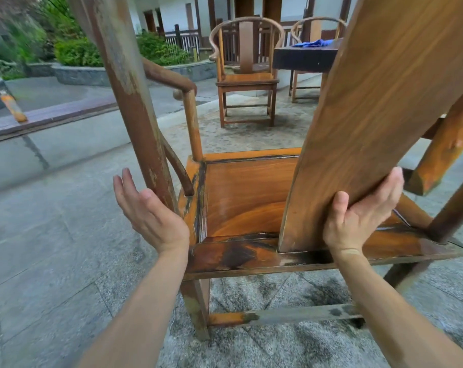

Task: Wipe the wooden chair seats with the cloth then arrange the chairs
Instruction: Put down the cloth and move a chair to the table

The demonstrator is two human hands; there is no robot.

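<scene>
The fingers (124, 181) of the left hand (148, 211) are straight and loosely spread, palm turned inward, holding nothing; the hand hovers just beside the chair's worn left back post (134, 107), and I cannot tell whether the palm touches it. The near chair (246, 197) stands on the stone floor (52, 235) right in front of the person, its seat glossy and orange, seemingly damp. To the right, the right hand (357, 216) grips the lower edge of the chair's broad back slat (363, 107), thumb on the near face and the other fingers wrapped behind it.

Farther back stand a second chair (247, 75) and, right of it, a third chair (312, 49) behind a dark table (304, 58). The blue cloth (312, 43) lies on that table, well apart from both hands.

With the cloth set down, the wiping looks finished for this seat, and the step in hand seems to be arranging. The next move likely calls for the left hand to close on the post so both hands can lift or slide the chair toward the table.
</scene>
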